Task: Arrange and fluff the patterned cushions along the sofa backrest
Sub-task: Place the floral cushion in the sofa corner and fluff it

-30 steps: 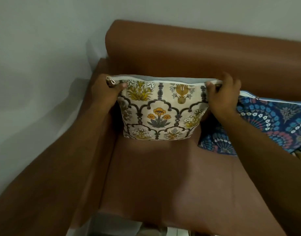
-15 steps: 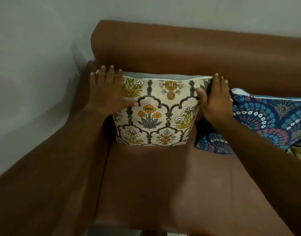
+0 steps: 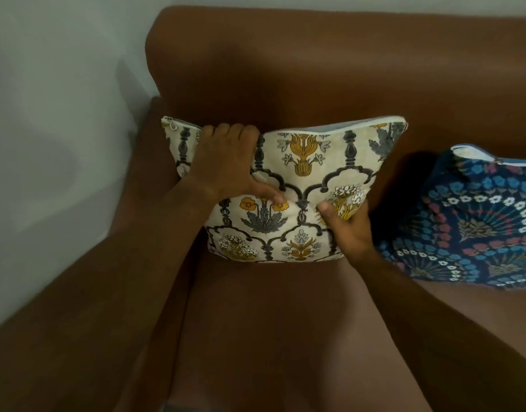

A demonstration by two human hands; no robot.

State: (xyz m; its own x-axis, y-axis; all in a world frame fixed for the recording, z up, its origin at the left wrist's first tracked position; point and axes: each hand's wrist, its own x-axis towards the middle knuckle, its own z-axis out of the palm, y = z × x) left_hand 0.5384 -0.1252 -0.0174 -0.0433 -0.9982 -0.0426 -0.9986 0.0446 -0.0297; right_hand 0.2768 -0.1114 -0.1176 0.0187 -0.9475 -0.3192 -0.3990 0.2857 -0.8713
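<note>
**Cream cushion being plumped at the sofa's corner**

The cream floral cushion [image 3: 288,188] is stood upright on the seat [image 3: 270,322], leaned against the brown backrest [image 3: 300,69] just beside the armrest [image 3: 77,322]; its top edge is hooked over by the fingers of the left hand [image 3: 226,165], with the thumb pressed into the front fabric; its lower right side is grasped by the right hand [image 3: 347,227], thumb dug into the face; the fluffing step is judged to be in hand; the blue patterned cushion [image 3: 475,221] is seen leaned near, to the right, untouched; next, release of both grips is called for, then attention to the blue cushion.
</note>
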